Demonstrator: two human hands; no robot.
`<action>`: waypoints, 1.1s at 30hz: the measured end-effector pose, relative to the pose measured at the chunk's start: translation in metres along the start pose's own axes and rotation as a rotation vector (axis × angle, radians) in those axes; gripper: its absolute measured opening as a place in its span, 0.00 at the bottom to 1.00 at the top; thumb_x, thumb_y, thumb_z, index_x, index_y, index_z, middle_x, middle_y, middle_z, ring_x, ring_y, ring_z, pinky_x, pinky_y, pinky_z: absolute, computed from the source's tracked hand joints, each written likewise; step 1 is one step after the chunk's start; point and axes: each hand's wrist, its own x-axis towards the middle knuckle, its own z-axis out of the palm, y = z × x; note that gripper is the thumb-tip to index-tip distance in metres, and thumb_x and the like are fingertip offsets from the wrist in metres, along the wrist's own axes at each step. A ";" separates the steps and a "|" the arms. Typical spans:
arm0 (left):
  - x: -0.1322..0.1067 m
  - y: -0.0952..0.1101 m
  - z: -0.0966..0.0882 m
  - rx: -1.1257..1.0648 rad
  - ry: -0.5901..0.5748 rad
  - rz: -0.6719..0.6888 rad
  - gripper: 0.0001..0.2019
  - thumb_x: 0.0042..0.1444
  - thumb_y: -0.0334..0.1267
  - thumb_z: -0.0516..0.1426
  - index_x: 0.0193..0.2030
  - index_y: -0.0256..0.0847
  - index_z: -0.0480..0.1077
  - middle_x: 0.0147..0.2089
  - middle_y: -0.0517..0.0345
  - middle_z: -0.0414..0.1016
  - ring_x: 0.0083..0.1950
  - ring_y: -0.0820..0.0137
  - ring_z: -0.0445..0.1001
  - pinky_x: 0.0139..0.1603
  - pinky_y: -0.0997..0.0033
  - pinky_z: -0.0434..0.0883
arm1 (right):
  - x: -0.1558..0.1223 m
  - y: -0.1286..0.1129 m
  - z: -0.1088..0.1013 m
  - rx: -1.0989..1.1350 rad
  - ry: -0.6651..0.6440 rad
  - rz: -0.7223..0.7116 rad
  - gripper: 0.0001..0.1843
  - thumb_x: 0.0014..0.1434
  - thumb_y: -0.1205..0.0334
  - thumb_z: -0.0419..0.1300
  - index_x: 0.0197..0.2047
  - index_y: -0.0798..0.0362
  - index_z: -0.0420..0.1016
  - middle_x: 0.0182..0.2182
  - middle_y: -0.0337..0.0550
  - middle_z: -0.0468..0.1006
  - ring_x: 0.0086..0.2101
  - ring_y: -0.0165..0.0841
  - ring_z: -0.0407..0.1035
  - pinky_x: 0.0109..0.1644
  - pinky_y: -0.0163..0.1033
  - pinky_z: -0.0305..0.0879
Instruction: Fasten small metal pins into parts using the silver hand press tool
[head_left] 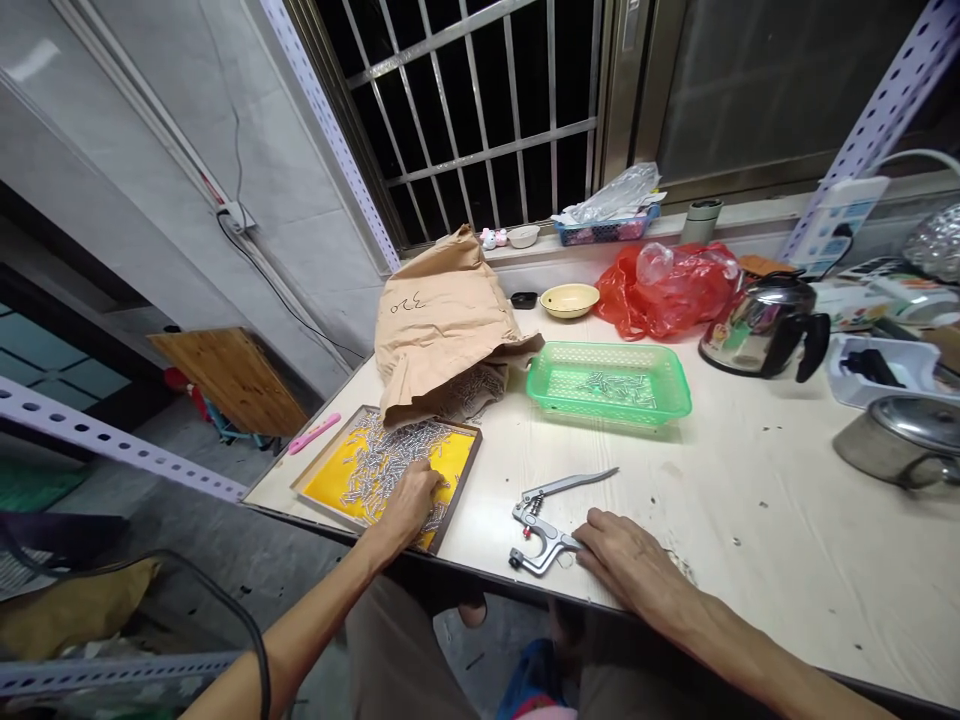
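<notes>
My left hand [410, 502] reaches into a shallow tray [471, 462] with a yellow bottom, its fingers bent together over a heap of small metal pieces [390, 455]. Whatever is between those fingertips is too small to make out. On the table near the front edge lie silver snap pliers [551, 545], jaws toward the left and the upper handle raised apart. My right hand [630, 560] is closed over the lower handle, whose end it hides. A green plastic basket [534, 390] beyond the pliers holds more small metal pieces.
A large brown paper bag [442, 315] spills metal pieces at the tray's back edge. Left of the tray lies a pink tool [315, 433]. Further back are a yellow bowl [570, 302], red plastic bag [675, 285], kettle [757, 325] and, at right, a metal pot [900, 440].
</notes>
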 end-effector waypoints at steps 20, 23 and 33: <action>-0.014 0.098 0.045 -0.977 -0.391 -0.402 0.20 0.38 0.54 0.61 0.23 0.35 0.68 0.15 0.67 0.60 0.14 0.81 0.53 0.14 0.77 0.50 | 0.011 0.012 0.006 -0.159 0.015 -0.050 0.05 0.63 0.67 0.51 0.36 0.52 0.66 0.34 0.41 0.69 0.34 0.33 0.63 0.36 0.38 0.51; -0.012 0.098 0.044 -0.934 -0.422 -0.376 0.19 0.38 0.53 0.61 0.20 0.36 0.66 0.14 0.67 0.59 0.14 0.81 0.52 0.14 0.77 0.49 | 0.011 0.014 0.010 -0.166 0.011 -0.042 0.04 0.63 0.66 0.51 0.37 0.52 0.66 0.35 0.42 0.69 0.34 0.33 0.63 0.36 0.38 0.52; -0.004 0.103 0.033 -0.751 -0.599 -0.383 0.17 0.43 0.50 0.60 0.18 0.38 0.63 0.12 0.68 0.59 0.13 0.80 0.54 0.16 0.78 0.54 | 0.008 0.011 0.007 -0.176 0.022 -0.065 0.05 0.62 0.68 0.50 0.38 0.52 0.65 0.35 0.42 0.68 0.33 0.33 0.62 0.35 0.39 0.51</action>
